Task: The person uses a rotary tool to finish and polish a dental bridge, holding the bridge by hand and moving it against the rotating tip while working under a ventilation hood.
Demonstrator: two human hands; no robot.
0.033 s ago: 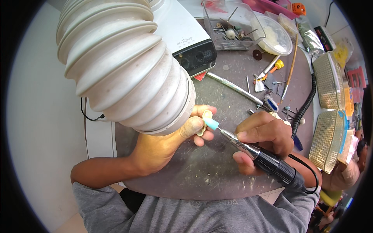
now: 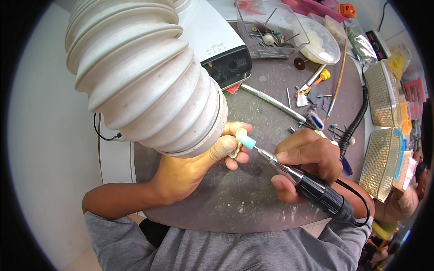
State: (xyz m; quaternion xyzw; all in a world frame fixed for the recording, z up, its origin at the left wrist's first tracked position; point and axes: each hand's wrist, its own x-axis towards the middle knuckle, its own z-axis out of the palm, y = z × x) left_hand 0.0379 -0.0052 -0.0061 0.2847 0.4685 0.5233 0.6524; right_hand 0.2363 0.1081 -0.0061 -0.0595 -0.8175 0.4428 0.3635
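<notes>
My left hand (image 2: 190, 169) pinches a small pale yellow piece (image 2: 240, 134) between thumb and fingertips, just below the mouth of a wide white ribbed suction hose (image 2: 144, 77). My right hand (image 2: 307, 156) grips a rotary handpiece (image 2: 312, 187) with a metal nose and a black body, held like a pen. Its light blue polishing tip (image 2: 247, 142) touches the pale piece. Both hands hover over a dark round work mat (image 2: 253, 203).
A white control box (image 2: 217, 45) stands behind the hose. Further back are a clear box of burs (image 2: 266, 31) and a round plastic dish (image 2: 322, 45). Loose tools (image 2: 312, 90) lie on the mat. A coiled black cable (image 2: 355, 122) and mesh trays (image 2: 384, 162) sit at right.
</notes>
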